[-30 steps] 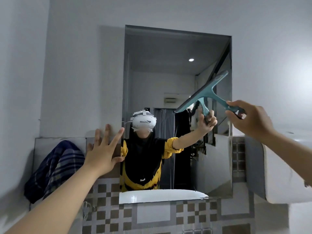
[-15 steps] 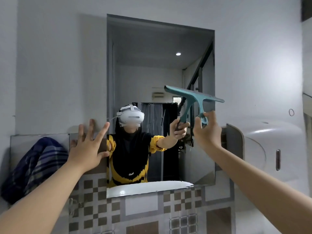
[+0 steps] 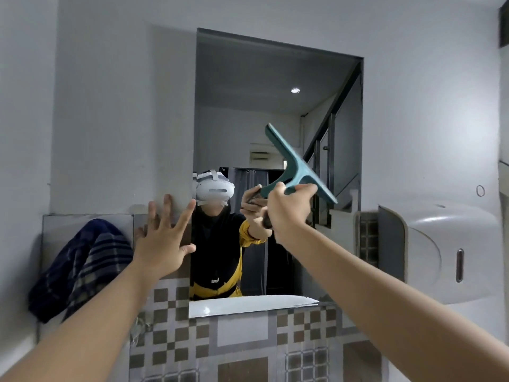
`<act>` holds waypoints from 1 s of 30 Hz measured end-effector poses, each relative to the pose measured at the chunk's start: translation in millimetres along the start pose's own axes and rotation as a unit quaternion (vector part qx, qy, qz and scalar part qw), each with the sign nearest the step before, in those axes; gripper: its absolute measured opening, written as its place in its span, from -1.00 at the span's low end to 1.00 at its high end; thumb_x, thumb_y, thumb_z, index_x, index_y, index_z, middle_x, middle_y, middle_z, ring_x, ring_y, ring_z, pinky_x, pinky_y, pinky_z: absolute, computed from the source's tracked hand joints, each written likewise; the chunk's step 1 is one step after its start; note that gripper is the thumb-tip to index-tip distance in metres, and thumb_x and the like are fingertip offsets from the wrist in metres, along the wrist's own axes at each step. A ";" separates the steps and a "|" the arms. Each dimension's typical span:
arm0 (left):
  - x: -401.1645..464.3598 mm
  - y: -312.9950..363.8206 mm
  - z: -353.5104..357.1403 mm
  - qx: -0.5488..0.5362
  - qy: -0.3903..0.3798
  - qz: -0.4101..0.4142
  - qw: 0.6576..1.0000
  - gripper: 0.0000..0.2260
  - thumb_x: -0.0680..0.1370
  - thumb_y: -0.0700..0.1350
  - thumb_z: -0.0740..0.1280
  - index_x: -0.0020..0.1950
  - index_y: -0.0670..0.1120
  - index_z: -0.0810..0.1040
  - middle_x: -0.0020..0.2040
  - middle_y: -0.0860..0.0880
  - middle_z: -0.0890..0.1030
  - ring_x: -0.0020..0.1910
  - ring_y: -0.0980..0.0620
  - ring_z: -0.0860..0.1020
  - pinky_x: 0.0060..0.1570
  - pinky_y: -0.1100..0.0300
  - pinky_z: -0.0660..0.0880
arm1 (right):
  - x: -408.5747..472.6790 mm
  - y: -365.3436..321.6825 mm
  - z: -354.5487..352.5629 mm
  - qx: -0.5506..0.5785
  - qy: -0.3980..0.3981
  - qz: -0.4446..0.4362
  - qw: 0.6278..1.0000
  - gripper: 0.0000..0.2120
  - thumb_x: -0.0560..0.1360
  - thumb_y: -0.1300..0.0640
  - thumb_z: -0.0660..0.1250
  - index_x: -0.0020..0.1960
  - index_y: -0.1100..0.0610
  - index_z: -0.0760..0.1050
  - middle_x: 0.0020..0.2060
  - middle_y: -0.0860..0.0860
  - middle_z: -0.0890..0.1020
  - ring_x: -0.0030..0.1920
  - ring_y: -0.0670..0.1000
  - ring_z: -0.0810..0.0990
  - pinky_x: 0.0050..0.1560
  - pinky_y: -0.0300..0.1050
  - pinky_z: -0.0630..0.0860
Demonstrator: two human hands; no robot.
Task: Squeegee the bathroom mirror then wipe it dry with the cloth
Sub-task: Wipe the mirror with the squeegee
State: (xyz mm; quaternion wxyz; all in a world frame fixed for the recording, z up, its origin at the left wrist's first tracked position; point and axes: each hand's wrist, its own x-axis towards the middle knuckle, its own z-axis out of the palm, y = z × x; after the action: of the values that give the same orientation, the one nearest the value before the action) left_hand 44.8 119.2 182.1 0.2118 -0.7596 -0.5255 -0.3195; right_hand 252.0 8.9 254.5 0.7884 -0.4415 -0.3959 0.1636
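A rectangular mirror [image 3: 275,86] hangs on the grey wall straight ahead. My right hand [image 3: 289,210] grips the handle of a teal squeegee [image 3: 298,165] in front of the mirror's lower middle; its blade is tilted, running from upper left to lower right. My left hand [image 3: 165,238] is spread with fingers apart, at the mirror's lower left edge against the wall. A dark blue striped cloth [image 3: 80,268] is draped at the left, below my left hand's height. The mirror reflects a person in black and yellow wearing a white headset.
A white wall dispenser [image 3: 440,252] juts out to the right of the mirror. Brown and grey checked tiles [image 3: 248,346] cover the wall below it. A white basin edge shows reflected at the mirror's bottom. A shiny metal panel [image 3: 55,227] backs the cloth.
My right hand has swung the squeegee from the mirror's right edge leftward to its middle, and the blade has turned to slope down to the right. My left hand has stayed by the mirror's edge.
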 end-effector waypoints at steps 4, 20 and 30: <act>-12.6 -4.4 10.5 0.005 0.009 0.022 1.000 -0.25 0.51 0.26 0.12 0.43 0.25 -0.41 0.50 -0.13 -0.40 0.46 -0.26 -0.33 0.37 -0.34 0.09 | -30.1 15.0 53.8 -0.014 -0.021 -0.004 1.000 -0.77 0.49 -0.05 0.18 -0.06 -0.01 0.12 -0.26 0.06 0.59 -0.19 0.22 0.65 -0.07 0.23 0.61; -39.8 -11.6 41.2 -0.002 0.029 0.052 0.998 -0.03 0.31 0.26 0.43 0.52 0.17 -0.13 0.53 -0.17 -0.27 0.47 -0.34 -0.21 0.14 -0.40 0.35 | -53.4 80.2 23.3 -0.266 -0.134 -0.277 0.913 -0.79 0.57 0.05 0.24 0.18 0.02 0.32 -0.29 0.05 0.61 -0.39 -0.01 0.55 -0.49 -0.22 0.40; -41.6 -17.1 52.1 -0.008 0.051 0.055 0.997 -0.16 0.37 0.36 0.19 0.52 0.16 -0.13 0.55 -0.18 -0.18 0.48 -0.34 -0.16 0.07 -0.43 0.42 | 22.5 56.6 -63.5 -0.444 -0.114 -0.457 0.763 -0.66 0.44 0.04 0.43 0.20 0.06 0.56 -0.33 0.03 0.61 -0.51 0.03 0.46 -0.58 -0.21 0.40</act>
State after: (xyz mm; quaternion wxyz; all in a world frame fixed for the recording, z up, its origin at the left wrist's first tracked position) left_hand 32.4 132.0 115.7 0.2495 -0.7715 -0.4687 -0.3504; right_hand 320.3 18.1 199.7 0.4349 -0.4872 -0.6661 -0.3604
